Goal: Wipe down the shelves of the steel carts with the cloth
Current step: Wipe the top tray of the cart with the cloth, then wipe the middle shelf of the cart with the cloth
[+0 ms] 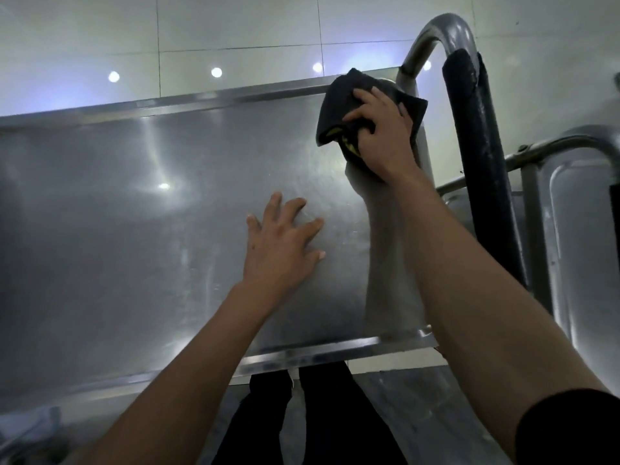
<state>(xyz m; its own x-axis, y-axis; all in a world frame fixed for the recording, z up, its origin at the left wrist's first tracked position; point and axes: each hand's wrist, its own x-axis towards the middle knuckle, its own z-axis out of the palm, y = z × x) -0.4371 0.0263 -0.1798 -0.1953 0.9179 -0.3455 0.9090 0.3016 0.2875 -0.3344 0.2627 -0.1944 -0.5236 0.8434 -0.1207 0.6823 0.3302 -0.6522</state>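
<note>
1. Nearest the camera, dark trousers [312,421] were seen below the near rim of the steel shelf [134,229].
2. The left hand [281,246] was laid flat on the shelf, fingers spread, nothing held.
3. Farther on, the cloth [339,109] was gripped in the curled fingers of the right hand [382,135] at the shelf's far right corner.
4. The cloth was seen as black and bunched, a yellow patch showing in its folds; its long axis ran from the near right up toward the far rim.
5. Just beside it rose the cart's handle [469,162], wrapped in black padding.
6. A second cart [570,213] stood to the right, white floor tiles [235,28] beyond.
</note>
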